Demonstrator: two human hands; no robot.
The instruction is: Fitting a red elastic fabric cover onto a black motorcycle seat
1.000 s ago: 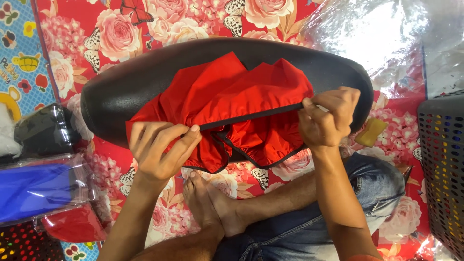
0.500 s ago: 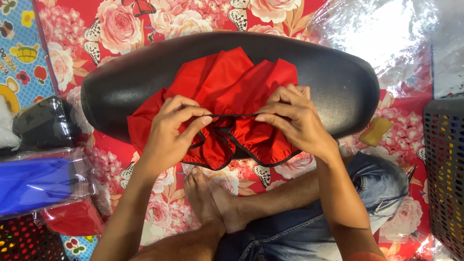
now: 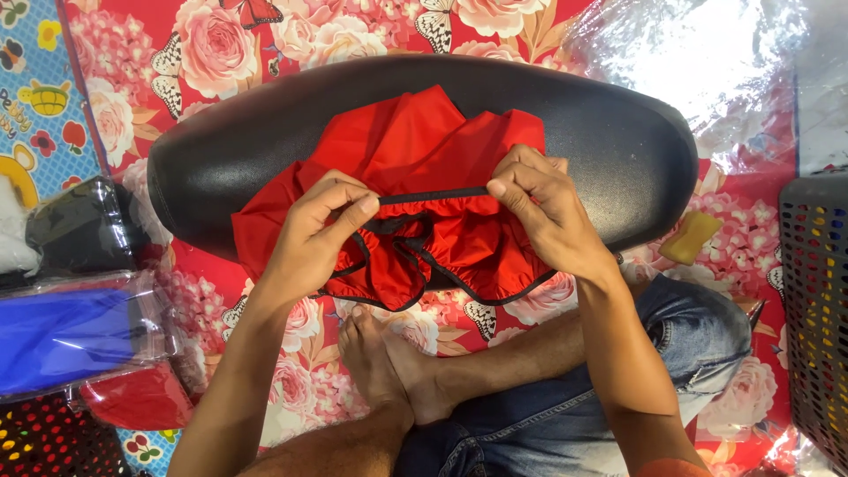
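Observation:
A red fabric cover with black elastic trim (image 3: 415, 150) lies bunched over a long black padded seat (image 3: 618, 141) on a floral mat. My left hand (image 3: 314, 234) pinches the black-edged hem at the cover's left side. My right hand (image 3: 539, 208) grips the same hem on the right, and the trim is stretched straight between both hands. The lower folds of the cover hang over the seat's near edge, above my crossed bare feet (image 3: 393, 367).
Plastic-wrapped packs lie at the left: a black one (image 3: 84, 230), a blue one (image 3: 66, 336), a red one (image 3: 137, 397). A dark perforated basket (image 3: 817, 309) stands at the right edge. Clear plastic sheeting (image 3: 707, 62) lies beyond the seat. A yellow piece (image 3: 693, 237) rests near my knee.
My hands were at the cover's outer sides a second ago. They have come together at its middle and now hold the black hem stretched between them.

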